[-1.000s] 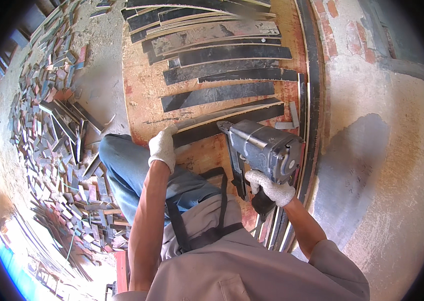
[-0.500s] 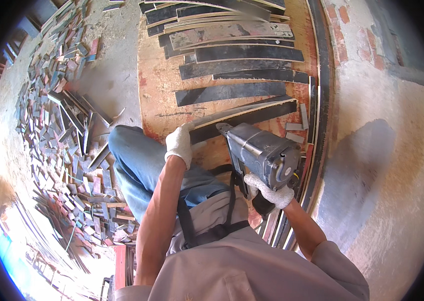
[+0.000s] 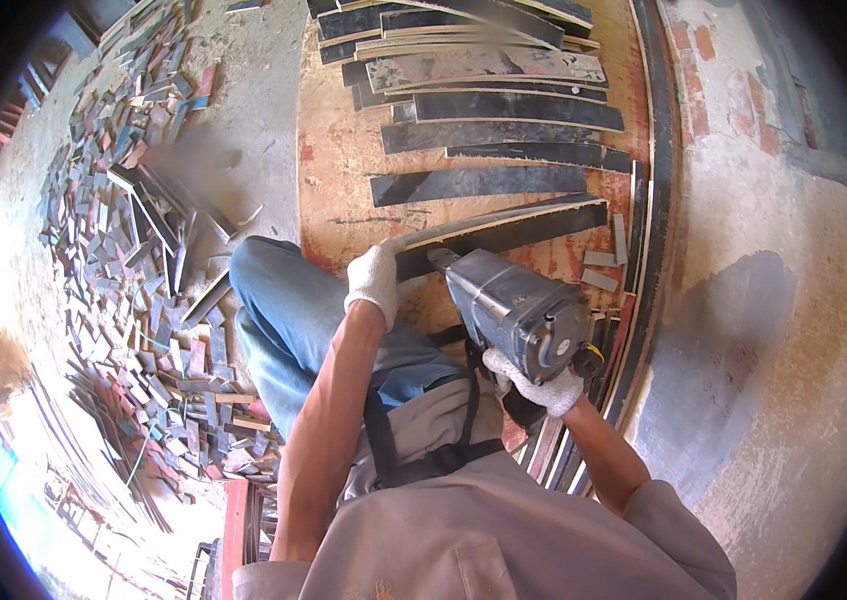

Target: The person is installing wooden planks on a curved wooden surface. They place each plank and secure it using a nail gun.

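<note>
My left hand [image 3: 373, 278], in a white knit glove, is closed around the left end of a black-faced plywood strip [image 3: 543, 231]. The strip shows a pale raw edge and lies slantwise across a large board, with what looks like a second strip against it. In my right hand [image 3: 541, 388], also gloved, is the handle of a dark nail gun [image 3: 511, 305]. The nail gun's nose [image 3: 441, 258] is at the near side of the strip, a little right of my left hand. Whether it touches the strip I cannot tell.
Several more black plywood strips [image 3: 483, 185] lie in rows on the worn board [image 3: 333, 180]. Small grey offcuts [image 3: 600, 268] sit by its right edge, along long dark battens [image 3: 658, 200]. A big heap of wood scraps [image 3: 113, 250] covers the floor at left. A rough wall [image 3: 733, 90] shows far right.
The view has shifted, so the board and strips appear farther right. The nail gun's nose has moved slightly left along the strip, nearer my left hand. Both hands keep their grip.
</note>
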Demonstrator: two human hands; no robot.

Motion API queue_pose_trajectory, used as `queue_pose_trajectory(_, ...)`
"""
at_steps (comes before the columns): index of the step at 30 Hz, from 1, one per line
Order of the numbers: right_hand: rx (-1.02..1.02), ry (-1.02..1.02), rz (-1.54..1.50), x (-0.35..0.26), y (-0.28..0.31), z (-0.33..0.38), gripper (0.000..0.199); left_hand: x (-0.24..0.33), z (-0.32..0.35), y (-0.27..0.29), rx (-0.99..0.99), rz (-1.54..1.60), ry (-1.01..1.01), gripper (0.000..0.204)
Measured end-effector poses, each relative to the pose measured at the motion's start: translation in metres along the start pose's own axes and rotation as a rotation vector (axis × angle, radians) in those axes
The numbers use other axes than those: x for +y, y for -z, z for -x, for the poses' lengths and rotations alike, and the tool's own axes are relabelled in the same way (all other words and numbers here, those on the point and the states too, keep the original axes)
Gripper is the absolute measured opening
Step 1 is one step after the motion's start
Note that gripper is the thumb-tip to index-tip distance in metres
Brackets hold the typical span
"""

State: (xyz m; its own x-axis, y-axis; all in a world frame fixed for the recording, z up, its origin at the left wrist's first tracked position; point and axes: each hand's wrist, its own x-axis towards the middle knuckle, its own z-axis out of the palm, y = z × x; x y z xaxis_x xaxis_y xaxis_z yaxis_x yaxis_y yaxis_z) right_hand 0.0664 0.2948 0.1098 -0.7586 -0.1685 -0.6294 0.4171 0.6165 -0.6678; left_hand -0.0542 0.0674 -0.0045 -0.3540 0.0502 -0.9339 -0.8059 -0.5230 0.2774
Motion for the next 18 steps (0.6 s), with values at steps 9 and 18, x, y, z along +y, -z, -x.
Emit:
queue_pose_trajectory(9, -0.01, -0.038, -0.34, 0.116, -0.061, 0.014, 0.057, -0.001, -0.023, 0.029, -0.109, -0.695, -0.502, 0.04)
queue_pose_trajectory(18, 0.219, -0.053, 0.079, -0.022, -0.054, 0.006, 0.078, 0.171, -0.023, 0.241, 0.267, -0.495, -0.801, 0.041)
